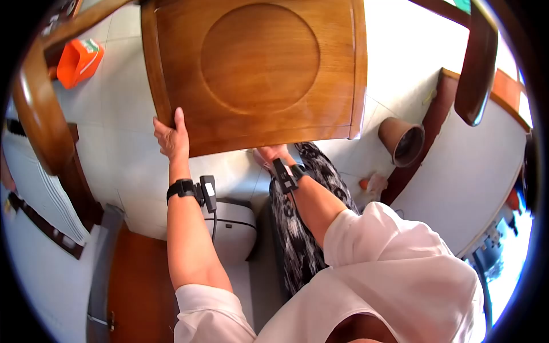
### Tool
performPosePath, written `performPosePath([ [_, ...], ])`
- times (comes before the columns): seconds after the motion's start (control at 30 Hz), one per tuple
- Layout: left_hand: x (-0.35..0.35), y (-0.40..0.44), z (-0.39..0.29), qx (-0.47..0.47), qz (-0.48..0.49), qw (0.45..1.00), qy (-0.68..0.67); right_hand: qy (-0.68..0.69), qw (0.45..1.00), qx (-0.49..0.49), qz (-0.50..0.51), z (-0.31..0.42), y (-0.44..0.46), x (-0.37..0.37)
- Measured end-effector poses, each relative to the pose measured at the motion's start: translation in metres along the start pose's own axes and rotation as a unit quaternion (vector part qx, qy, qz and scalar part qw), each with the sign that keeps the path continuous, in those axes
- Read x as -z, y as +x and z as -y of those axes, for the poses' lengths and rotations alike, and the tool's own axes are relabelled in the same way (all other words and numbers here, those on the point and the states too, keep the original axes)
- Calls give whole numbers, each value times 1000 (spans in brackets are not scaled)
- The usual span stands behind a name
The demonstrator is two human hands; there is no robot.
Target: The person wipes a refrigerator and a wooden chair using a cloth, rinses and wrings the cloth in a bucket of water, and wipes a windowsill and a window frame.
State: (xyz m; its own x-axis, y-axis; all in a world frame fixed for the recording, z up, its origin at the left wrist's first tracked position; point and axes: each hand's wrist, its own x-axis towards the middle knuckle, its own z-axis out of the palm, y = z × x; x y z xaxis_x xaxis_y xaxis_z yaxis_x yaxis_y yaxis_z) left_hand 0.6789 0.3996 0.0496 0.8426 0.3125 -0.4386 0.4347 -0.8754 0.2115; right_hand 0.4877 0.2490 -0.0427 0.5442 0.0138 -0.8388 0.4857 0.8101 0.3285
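A brown wooden panel (260, 57) with a round raised or grooved ring on its face fills the top middle of the head view. My left hand (172, 137) grips its lower left edge, with the thumb on the face. My right hand (273, 153) is at the bottom edge, palm upward, its fingers partly hidden beneath the wood. Black straps with small boxes are on both my wrists.
An orange container (79, 63) lies at the upper left, near a curved wooden arm (43, 108). At right are a brown pot (401, 140) on the tiled floor and a white-topped table (463, 166). A grey-white case (230, 228) stands below my left wrist.
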Motion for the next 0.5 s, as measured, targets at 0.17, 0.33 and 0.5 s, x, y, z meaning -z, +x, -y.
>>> performPosePath([
  [0.17, 7, -4, -10, -4, 24, 999, -28, -38, 997, 55, 24, 83, -14, -6],
  [0.33, 8, 6, -4, -50, 77, 994, -59, -48, 986, 161, 1, 159, -58, -7],
  [0.5, 35, -29, -61, -20, -7, 971, 236, -72, 958, 254, -109, 190, -117, 4],
])
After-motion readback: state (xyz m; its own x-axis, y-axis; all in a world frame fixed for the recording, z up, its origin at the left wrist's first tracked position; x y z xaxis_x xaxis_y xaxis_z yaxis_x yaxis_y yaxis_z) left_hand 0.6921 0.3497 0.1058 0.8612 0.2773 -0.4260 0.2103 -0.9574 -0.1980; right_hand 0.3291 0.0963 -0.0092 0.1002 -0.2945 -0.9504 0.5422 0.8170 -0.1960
